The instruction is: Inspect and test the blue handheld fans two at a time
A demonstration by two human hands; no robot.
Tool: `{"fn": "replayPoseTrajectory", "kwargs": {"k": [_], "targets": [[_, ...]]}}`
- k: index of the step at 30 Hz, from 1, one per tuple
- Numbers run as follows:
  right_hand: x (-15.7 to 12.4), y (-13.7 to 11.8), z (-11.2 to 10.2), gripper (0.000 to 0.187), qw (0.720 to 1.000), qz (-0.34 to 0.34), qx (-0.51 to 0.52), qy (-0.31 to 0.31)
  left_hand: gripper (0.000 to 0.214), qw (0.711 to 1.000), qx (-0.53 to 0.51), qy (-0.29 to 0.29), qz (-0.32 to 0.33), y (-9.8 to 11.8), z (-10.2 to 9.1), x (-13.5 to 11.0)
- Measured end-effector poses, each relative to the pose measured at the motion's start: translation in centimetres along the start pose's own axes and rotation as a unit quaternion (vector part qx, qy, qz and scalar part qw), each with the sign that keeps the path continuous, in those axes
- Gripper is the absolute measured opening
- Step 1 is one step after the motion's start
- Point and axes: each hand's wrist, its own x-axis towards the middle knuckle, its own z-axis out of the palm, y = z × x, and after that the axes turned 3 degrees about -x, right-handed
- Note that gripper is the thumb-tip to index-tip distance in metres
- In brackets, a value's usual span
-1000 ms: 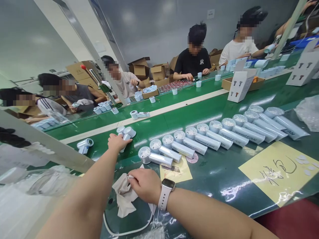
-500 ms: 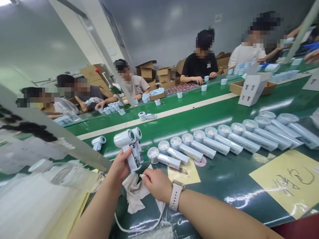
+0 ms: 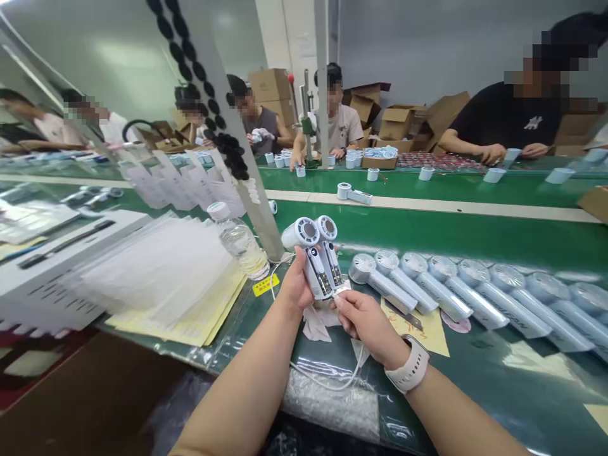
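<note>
Two pale-blue handheld fans [image 3: 317, 269] stand side by side in my left hand [image 3: 297, 285], heads up, with circuit boards showing in their open handles. My right hand [image 3: 363, 315] is closed in a pinch on the white plug of a cable [image 3: 344, 384], right at the bottom end of the fans. Whether the plug is seated in a fan cannot be made out. The cable loops down over the bench below my hands. A crumpled white cloth [image 3: 317, 325] lies under the fans. To the right is a row of wrapped handheld fans [image 3: 389, 288].
A slanted post [image 3: 256, 212] and a clear bottle [image 3: 243, 247] stand left of my hands, beside stacked plastic sleeves [image 3: 156, 272]. Beyond the green conveyor [image 3: 403, 225], several co-workers handle small cups. One open fan [image 3: 354, 193] lies on its pale strip. A yellow paper [image 3: 434, 335] lies at right.
My view has swung left. My right hand has come up from beside the cloth to the bottom of the fans, bringing the cable plug there. My left hand still holds both fans.
</note>
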Motion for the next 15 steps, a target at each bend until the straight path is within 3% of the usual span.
{"fn": "replayPoseTrajectory", "kwargs": {"k": [6,10,15], "targets": [[-0.7,0.0,1.0,0.042,0.999,-0.011,0.028,-0.024,0.069,0.998,-0.001,-0.043,0.034,-0.5,0.3,-0.1],[-1.1,0.6,1.7,0.051,0.995,-0.028,0.094,0.001,0.071,0.997,0.006,-0.055,0.061,-1.2,0.8,-0.3],[-1.3,1.3,2.3,0.056,0.992,-0.001,0.122,0.016,0.070,0.997,0.016,-0.048,0.064,-1.6,1.4,-0.7]]}}
